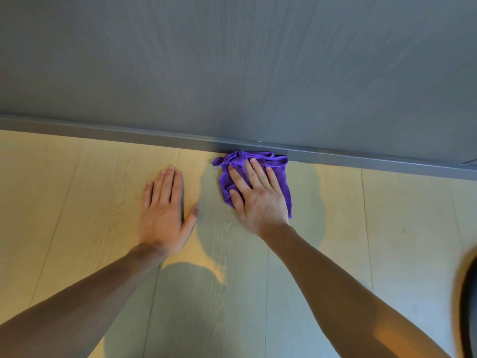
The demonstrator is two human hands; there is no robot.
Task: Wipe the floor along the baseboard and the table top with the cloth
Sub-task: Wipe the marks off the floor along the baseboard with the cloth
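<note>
Right hand (254,195) presses flat, fingers spread, on the purple cloth (233,174), whose far edge meets the grey baseboard (361,157), apparently to wipe the floor (77,189) edge. Left hand (165,213) lies open and empty to its left, likely as a brace.

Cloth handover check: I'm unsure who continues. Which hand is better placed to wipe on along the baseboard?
Right hand: it presses the cloth against the baseboard. Left hand lies flat on bare floor.

Both arms extended forward; left hand (165,215) flat, palm down, fingers (167,184) together; right hand (258,200) flat, fingers spread, right of left hand.
</note>
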